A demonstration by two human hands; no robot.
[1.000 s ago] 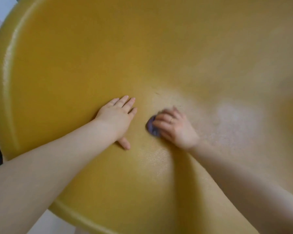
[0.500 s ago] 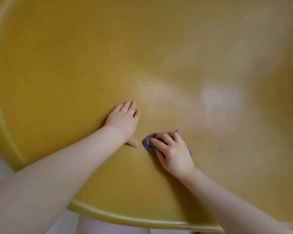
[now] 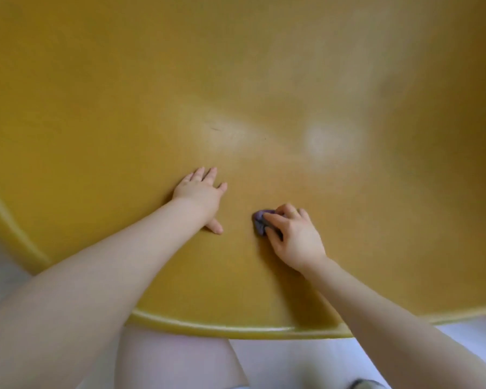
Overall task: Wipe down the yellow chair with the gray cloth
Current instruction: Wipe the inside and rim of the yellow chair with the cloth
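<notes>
The yellow chair (image 3: 264, 94) fills almost the whole view as a wide curved shell with a rounded front rim. My left hand (image 3: 199, 192) lies flat on the seat, fingers straight and thumb spread. To its right my right hand (image 3: 292, 237) grips a small bunched gray cloth (image 3: 260, 223) and presses it against the seat. Only the cloth's left end shows past my fingers; the remainder is hidden under the hand.
Pale floor (image 3: 306, 360) shows below the chair's front rim (image 3: 236, 331). My leg (image 3: 174, 360) is just under the rim. A dark object (image 3: 368, 384) sits at the bottom right edge. Two glossy patches lie higher on the seat.
My right hand has slid the cloth down toward the front rim and to the right, away from my left hand. The view has tilted so the front rim and floor show.
</notes>
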